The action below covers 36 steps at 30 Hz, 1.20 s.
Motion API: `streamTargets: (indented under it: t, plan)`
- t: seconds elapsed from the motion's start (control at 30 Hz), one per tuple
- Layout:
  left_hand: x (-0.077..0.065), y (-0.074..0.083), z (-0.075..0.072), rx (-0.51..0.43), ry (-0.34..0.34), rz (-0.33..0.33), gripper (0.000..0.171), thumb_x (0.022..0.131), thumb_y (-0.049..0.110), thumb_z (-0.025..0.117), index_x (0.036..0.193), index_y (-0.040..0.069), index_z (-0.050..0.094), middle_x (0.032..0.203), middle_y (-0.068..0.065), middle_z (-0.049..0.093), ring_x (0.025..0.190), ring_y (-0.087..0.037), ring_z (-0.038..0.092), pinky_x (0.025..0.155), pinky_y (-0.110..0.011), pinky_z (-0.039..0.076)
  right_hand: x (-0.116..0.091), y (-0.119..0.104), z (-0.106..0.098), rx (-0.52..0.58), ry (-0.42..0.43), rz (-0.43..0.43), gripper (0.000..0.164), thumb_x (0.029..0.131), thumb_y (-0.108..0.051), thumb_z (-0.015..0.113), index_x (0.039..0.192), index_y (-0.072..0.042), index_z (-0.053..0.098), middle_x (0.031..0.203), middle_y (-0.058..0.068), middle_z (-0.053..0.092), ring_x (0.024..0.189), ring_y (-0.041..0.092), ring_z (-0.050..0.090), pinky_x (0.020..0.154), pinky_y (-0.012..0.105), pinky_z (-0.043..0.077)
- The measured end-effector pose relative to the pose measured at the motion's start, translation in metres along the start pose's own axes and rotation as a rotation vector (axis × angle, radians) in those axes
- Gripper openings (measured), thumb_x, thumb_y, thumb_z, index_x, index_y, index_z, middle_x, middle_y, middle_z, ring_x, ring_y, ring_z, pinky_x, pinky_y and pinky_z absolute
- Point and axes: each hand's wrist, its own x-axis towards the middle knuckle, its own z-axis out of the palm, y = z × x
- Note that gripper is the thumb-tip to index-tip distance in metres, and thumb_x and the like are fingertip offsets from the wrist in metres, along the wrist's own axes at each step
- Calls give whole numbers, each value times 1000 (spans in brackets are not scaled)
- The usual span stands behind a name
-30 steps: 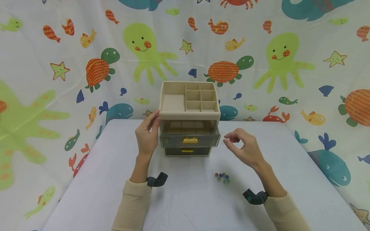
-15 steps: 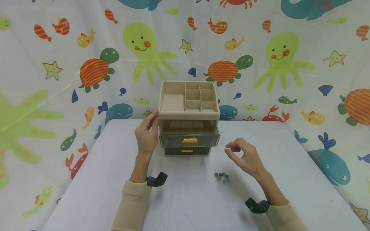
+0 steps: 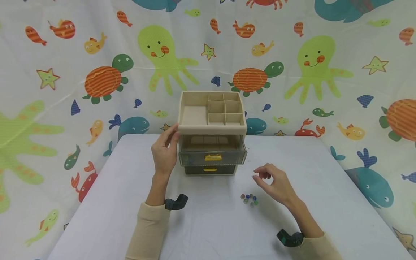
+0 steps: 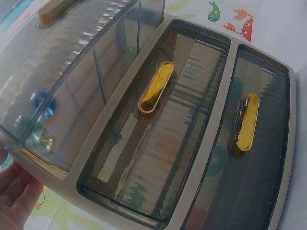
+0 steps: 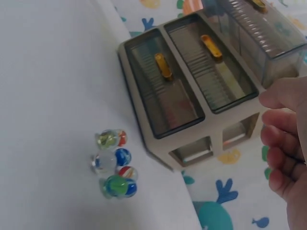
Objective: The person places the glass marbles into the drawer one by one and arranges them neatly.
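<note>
One left hand [image 3: 164,155] against the drawer cabinet [image 3: 212,130], right hand [image 3: 277,183] near marbles [image 5: 106,161], both hands' thumbs and fingertips apart.

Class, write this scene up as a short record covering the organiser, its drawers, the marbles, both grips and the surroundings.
Organiser: beige, divided tray on top
Top drawer: pulled out, a few marbles inside
Lower drawers: two, shut
Loose marbles: seven, clustered on the table
Left grip: touching the organiser's left side
Right grip: above the table, no object visible in it
Backdrop: sea-creature print
</note>
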Motion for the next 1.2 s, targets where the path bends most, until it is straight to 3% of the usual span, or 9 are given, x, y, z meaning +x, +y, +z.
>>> streamTargets:
  t: [0.3,0.7,1.2]
  plan:
    - [1,-2,1,-3,1,9,31,96,8,66,126,1,68,119,-16,73,106,-26,72,94,-12,53,-15,13,5,-29,-7,2,22,80,-6,82,99,-8,72,81,-8,63,72,11,55,63,23,54]
    - [1,-1,1,16,10,7,30,94,4,67,124,0,68,117,-18,73,103,-28,72,93,-11,53,-30,20,10,-40,-64,82,20,82,-8,81,101,-8,72,81,-12,59,73,9,53,64,17,49]
    - [0,-2,0,3,5,-4,30,96,9,66,125,2,68,117,-16,73,103,-25,72,94,-12,53,-43,24,22,-16,-110,66,19,80,-6,81,95,-8,71,78,-14,57,72,3,50,61,18,47]
